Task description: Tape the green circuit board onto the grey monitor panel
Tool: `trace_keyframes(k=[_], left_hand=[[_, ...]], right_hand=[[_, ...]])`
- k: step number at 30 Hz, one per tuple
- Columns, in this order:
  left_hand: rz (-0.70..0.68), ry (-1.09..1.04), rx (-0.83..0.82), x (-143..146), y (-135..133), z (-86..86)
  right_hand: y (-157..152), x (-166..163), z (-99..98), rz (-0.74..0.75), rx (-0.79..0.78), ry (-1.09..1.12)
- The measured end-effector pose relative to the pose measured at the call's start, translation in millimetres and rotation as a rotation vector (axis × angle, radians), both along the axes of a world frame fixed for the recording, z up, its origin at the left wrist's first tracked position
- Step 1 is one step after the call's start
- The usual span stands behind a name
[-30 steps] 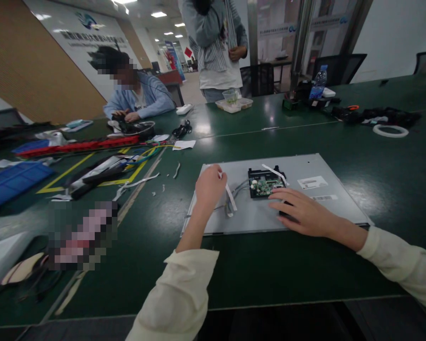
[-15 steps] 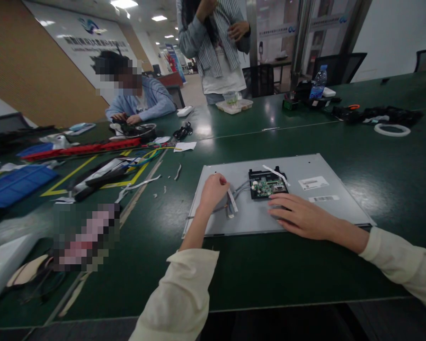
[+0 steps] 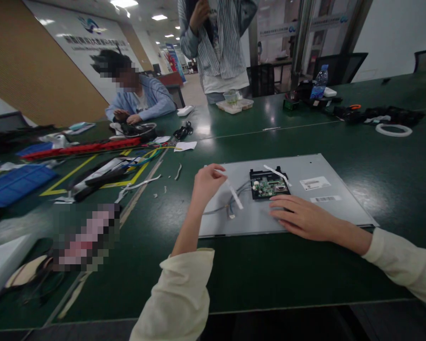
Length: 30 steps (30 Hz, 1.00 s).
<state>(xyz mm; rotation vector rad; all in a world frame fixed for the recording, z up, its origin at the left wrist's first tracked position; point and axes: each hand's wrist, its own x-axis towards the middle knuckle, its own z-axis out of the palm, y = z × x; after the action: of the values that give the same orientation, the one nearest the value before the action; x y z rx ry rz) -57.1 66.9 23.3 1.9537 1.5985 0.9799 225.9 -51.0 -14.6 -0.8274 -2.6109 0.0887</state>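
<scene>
A flat grey metal panel (image 3: 287, 215) lies on the green table in front of me. My left hand (image 3: 208, 182) is raised over its left side, thumb and fingers pinched on one end of a white tape strip (image 3: 235, 195), which slants down to the right. Below the strip, grey cables (image 3: 220, 208) run across the panel to a green circuit board (image 3: 270, 187) in a black bracket. A second white strip (image 3: 277, 174) lies across the bracket's top. My right hand (image 3: 301, 215) rests with fingers extended on the panel, just below the board, holding nothing.
A blue tray (image 3: 19, 184), cables and a black pouch (image 3: 101, 177) lie to the left. A white tape roll (image 3: 394, 130) and a water bottle (image 3: 319, 83) are at the far right. One person sits across the table (image 3: 230, 265); another stands behind it.
My left hand has risen slightly and moved left, drawing the white strip up with it off the cables. My right hand stays almost in place. The standing person's arms have moved.
</scene>
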Motion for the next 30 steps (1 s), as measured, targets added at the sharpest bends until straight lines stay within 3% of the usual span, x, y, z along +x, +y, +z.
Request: trace_keyframes(k=[4,7,13,22,30], left_hand=[[-0.019,-0.335,-0.013,1,-3,12.9],[-0.01,-0.438,-0.103,1,-6,11.8],[-0.008,-0.442,-0.341,-11,-11,-3.9],[-0.014,-0.488,-0.334,-10,-19,-11.7],[-0.011,-0.381,-0.237,-9,-16,-26.9]], right_hand=[[0,0,1.0,0.005,0.034,0.007],[-1,-3,5.0,-0.008,0.056,0.02],[-2,-28,19.7,0.007,0.043,0.034],[9,-82,15.1,-0.016,0.02,0.015],[1,-92,2.7,-0.052,-0.026,-0.002]])
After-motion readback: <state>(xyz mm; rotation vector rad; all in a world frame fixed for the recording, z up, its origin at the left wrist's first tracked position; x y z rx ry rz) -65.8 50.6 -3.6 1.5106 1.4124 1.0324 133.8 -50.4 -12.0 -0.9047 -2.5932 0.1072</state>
